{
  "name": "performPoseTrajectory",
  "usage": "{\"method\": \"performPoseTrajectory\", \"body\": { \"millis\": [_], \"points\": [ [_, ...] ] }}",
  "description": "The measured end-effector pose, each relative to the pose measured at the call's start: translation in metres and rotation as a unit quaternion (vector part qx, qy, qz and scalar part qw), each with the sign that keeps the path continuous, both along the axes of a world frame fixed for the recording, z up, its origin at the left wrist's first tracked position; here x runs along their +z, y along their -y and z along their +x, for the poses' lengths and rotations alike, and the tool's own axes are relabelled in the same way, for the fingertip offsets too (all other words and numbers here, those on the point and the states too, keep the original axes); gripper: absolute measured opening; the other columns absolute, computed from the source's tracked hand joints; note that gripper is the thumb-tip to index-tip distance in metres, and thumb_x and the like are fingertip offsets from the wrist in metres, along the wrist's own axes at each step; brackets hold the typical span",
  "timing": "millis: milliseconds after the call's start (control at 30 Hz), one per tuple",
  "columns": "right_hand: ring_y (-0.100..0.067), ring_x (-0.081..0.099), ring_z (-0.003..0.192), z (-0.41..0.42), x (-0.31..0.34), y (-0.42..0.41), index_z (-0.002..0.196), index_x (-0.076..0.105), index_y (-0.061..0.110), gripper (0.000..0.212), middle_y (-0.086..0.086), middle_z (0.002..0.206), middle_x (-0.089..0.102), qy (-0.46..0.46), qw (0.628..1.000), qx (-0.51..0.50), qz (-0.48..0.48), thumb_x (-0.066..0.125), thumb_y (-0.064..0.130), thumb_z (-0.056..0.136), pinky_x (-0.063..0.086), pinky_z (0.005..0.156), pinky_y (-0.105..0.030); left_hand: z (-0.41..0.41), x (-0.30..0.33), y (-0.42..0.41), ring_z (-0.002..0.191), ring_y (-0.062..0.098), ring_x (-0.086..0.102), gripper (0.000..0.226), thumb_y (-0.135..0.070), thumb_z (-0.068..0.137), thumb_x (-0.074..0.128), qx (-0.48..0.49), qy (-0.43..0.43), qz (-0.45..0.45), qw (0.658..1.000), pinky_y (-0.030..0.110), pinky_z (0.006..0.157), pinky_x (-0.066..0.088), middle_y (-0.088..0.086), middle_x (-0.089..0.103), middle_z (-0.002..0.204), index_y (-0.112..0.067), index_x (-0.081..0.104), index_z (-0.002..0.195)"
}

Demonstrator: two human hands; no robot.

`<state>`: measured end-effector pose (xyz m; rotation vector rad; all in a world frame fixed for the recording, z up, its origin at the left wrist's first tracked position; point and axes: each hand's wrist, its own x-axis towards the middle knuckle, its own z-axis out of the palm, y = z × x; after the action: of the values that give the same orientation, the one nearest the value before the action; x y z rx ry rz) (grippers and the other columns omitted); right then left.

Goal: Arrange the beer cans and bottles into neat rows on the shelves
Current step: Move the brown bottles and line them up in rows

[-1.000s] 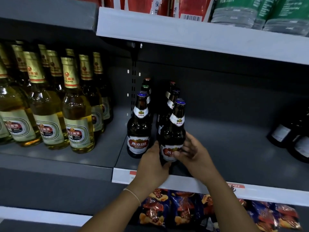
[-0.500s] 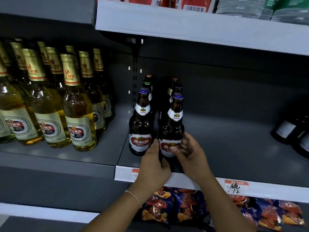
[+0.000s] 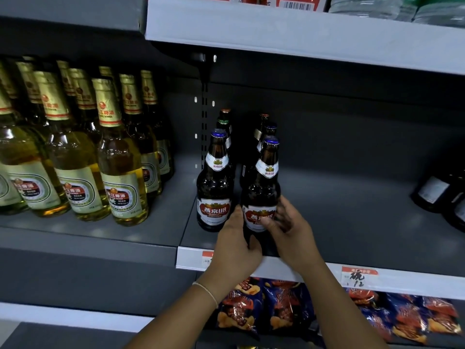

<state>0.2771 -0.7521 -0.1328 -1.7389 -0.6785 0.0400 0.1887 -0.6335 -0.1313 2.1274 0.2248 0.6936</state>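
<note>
Both hands, left hand (image 3: 235,244) and right hand (image 3: 292,233), gripping dark bottle (image 3: 261,195), red label "燕京U8", shelf (image 3: 352,222)

Grey metal shelves (image 3: 352,222) stand against a dark back panel (image 3: 352,127). Below them lie snack bags (image 3: 289,308); above them runs a pale shelf edge (image 3: 302,34).

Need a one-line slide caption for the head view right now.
Both hands, left hand and right hand, grip the front dark beer bottle at the shelf edge.
</note>
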Motion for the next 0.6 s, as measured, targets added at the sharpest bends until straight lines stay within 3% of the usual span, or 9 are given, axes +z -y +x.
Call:
{"method": "performPoseTrajectory", "body": {
  "millis": [133,267,367,467,600],
  "points": [
    [-0.006,0.057,0.125,0.002,-0.001,0.001,0.148,0.040,0.022,0.064,0.007,0.134,0.062,-0.001,1.000,0.007,-0.007,0.067,0.014,0.091,0.047,0.107,-0.032,-0.004,0.010,0.002,0.107,0.000,0.044,0.059,0.000,0.083,0.053,-0.007,-0.031,0.008,0.999,-0.009,0.082,0.022,-0.011,0.047,0.115,-0.010,0.041,0.140],
    [-0.006,0.058,0.123,0.002,0.003,0.001,0.147,0.041,0.020,0.061,0.007,0.132,0.063,0.003,1.000,0.021,-0.018,0.066,0.013,0.092,0.047,0.105,-0.027,-0.015,0.029,0.009,0.086,0.018,0.058,0.028,-0.014,0.086,0.048,0.033,-0.088,0.129,0.987,0.018,0.065,0.036,0.000,0.055,0.089,-0.012,0.055,0.113],
    [-0.008,0.057,0.125,0.003,0.008,0.009,0.149,0.037,0.018,0.060,0.007,0.133,0.061,-0.024,1.000,0.017,0.000,0.063,0.019,0.094,0.049,0.100,-0.022,-0.021,0.049,0.022,0.078,0.024,0.061,0.029,-0.022,0.080,0.040,0.031,-0.062,0.177,0.982,0.027,0.061,0.040,0.003,0.063,0.081,-0.015,0.064,0.096],
    [-0.009,0.059,0.118,0.007,0.020,0.030,0.145,0.040,0.018,0.052,0.004,0.127,0.061,-0.032,0.999,-0.041,0.013,0.058,0.023,0.096,0.049,0.094,-0.013,-0.015,0.066,0.039,0.083,0.022,0.063,0.032,-0.021,0.077,0.038,-0.030,0.004,0.155,0.987,0.027,0.066,0.047,0.001,0.065,0.084,-0.018,0.063,0.095],
    [0.004,0.063,0.101,0.022,0.039,0.080,0.136,0.050,0.020,0.038,0.011,0.108,0.066,0.017,0.992,-0.119,0.028,0.054,0.023,0.098,0.050,0.092,-0.018,0.009,0.082,0.071,0.114,0.020,0.058,0.054,-0.019,0.080,0.038,-0.093,0.045,0.132,0.986,0.025,0.094,0.045,0.008,0.064,0.123,-0.010,0.056,0.131]
  ]
}}
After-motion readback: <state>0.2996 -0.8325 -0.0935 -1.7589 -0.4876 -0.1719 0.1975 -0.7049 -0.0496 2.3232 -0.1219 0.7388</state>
